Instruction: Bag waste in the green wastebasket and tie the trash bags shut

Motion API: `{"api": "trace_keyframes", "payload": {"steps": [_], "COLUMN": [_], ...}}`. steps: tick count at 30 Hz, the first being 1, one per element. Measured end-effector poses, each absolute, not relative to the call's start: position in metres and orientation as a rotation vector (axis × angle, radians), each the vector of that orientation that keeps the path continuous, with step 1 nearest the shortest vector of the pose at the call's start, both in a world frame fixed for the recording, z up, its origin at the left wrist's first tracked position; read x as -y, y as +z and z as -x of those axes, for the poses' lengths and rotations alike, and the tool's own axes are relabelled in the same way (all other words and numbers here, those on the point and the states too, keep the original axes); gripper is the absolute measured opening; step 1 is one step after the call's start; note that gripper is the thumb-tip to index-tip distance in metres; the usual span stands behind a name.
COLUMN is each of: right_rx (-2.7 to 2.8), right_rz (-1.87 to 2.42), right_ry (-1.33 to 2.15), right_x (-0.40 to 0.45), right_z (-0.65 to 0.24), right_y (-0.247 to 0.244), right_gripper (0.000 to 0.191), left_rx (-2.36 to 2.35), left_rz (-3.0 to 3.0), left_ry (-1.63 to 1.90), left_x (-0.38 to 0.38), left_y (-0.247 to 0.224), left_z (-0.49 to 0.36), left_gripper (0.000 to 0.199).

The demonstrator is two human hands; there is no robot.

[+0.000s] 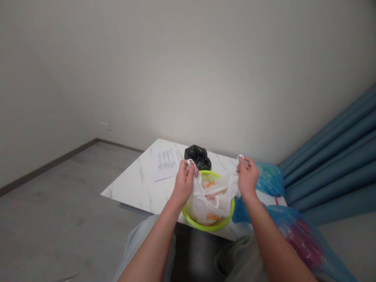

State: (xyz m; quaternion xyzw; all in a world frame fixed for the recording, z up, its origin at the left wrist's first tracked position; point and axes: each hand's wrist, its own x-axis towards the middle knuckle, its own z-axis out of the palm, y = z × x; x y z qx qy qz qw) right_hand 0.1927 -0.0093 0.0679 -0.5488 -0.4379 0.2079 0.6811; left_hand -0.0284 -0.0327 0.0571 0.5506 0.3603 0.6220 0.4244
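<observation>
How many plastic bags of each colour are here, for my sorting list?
White plastic bag with orange print: 1
Black plastic bag: 1
Blue plastic bags: 2
Total: 4

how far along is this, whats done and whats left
Done, it seems: the black plastic bag sits gathered shut on the marble-topped table. In hand: the left hand and right hand hold up the handles of a white printed carrier bag over a lime green basket. Left: the blue plastic bags and paper sheet look unhandled, though how much remains cannot be told.
</observation>
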Motion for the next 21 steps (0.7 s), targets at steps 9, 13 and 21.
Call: {"api": "trace_keyframes", "payload": {"steps": [9,13,21], "right_rx": [1.577,1.689,1.526], "right_rz": [1.102,1.024,1.177], "right_ry": [1.077,1.208,1.086], "right_x": [0.03,0.033,0.038], "right_z": [-0.142,-0.146,-0.136], "right_y": [0.063,0.067,0.06], "right_gripper": [0.022,0.031,0.04], "left_rx": [-0.848,-0.86,-1.014], "left_rz": [-1.568,-1.402,-1.441], "left_ry": [1.181,1.2,1.159], "left_x": [0.04,0.033,0.026], "left_y": [0.054,0.048,0.041], "left_z": [0.0,0.005,0.011], "left_gripper": [0.02,0.025,0.022]}}
